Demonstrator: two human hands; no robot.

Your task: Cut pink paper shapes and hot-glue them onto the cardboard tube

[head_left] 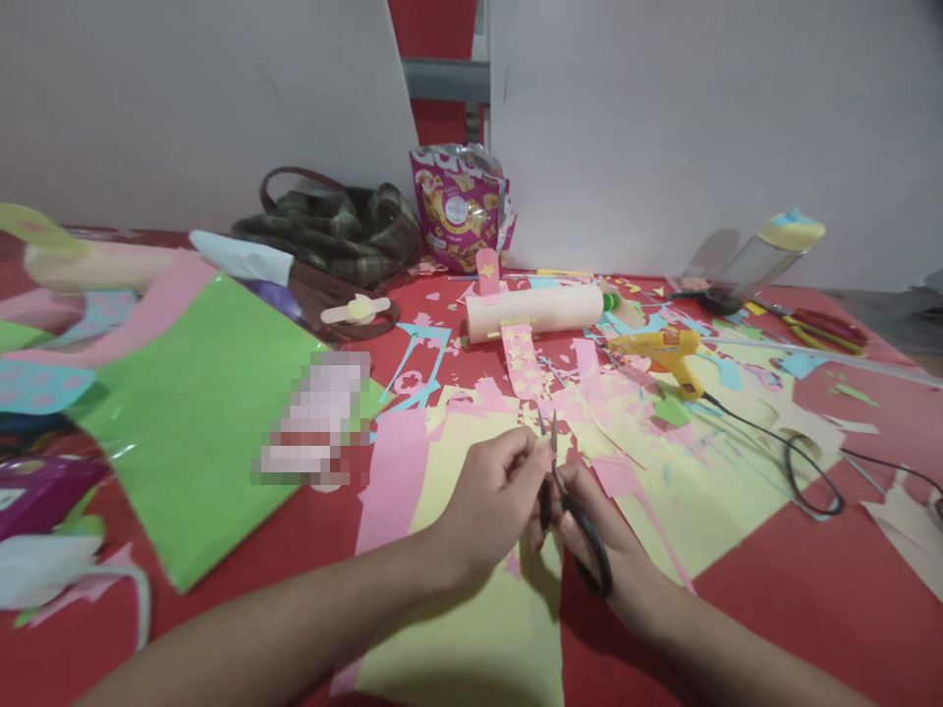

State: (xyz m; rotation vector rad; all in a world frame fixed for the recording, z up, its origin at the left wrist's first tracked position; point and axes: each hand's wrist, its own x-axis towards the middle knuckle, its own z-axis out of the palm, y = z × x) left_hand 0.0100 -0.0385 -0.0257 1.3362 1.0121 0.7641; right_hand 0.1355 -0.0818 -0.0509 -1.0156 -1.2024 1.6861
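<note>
Between the two hands, scissors [598, 560]: black handles, blades slightly apart, pointing away from the person, above the counter [832, 609].
Right hand [619, 560]: its fingers are grasping the scissors by the handles.
Left hand [490, 496]: its fingers are bent and pressed together just beside the blades; whether a small paper piece is between them, I cannot tell.
Yellow sheet [471, 628]: it lies flat under the hands, with a pink sheet [387, 471] showing along its left side.
Paper scraps [549, 398]: many small pieces, mostly pink, are scattered beyond the hands.
Cream tube [560, 312]: it lies on its side beyond the scraps, with a pink strip [523, 363] with yellow stars at its near side.
Yellow glue gun [682, 368]: it lies right of the tube, and a black cable [762, 432] goes from it.
Green sheet [198, 422]: it is at the left, partly covered by a pixelated object [320, 412].
Purple snack bag [458, 211]: it stands at the back, beside a plaid bag [331, 231].
Clear container [770, 260]: it is tilted, at the back right.
</note>
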